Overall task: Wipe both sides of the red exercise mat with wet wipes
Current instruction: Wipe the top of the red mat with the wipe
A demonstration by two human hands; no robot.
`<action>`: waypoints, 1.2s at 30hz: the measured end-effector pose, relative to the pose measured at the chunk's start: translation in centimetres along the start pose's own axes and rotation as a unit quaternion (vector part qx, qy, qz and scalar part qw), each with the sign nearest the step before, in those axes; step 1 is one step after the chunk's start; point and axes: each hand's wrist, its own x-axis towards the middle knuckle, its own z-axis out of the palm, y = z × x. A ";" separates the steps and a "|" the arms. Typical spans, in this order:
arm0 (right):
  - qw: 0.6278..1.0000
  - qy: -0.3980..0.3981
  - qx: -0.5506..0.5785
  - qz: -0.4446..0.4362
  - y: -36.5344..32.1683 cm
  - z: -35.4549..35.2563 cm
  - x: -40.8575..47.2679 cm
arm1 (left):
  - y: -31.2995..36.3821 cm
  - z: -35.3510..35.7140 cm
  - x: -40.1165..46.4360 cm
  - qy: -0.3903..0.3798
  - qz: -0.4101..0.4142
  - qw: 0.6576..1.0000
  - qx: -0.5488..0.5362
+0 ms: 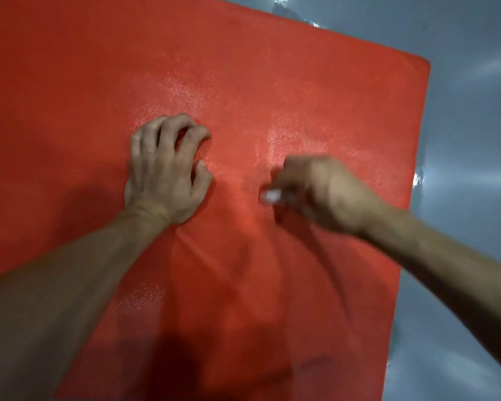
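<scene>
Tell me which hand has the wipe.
The right hand grips the white wipe; the left hand only rests on the red mat.

The right hand (318,192) is smeared by motion blur, so its fingers cannot be told apart, and the wet wipe (269,195) shows only as a small pale scrap under them. The red exercise mat (272,82) runs off the left, top and bottom edges.
</scene>
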 end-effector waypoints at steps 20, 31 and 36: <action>0.993 0.058 -0.096 0.020 0.2 -0.8 1.6 | 0.0 0.0 0.0 -0.010 -0.006 1.000 -0.003; 0.997 0.057 -0.045 0.021 -1.1 0.4 -0.7 | 0.1 0.0 -0.1 -0.010 -0.005 1.000 0.001; 1.000 -0.016 -0.014 -0.009 -2.5 4.2 -3.5 | 0.2 0.0 0.0 -0.013 -0.011 1.000 -0.001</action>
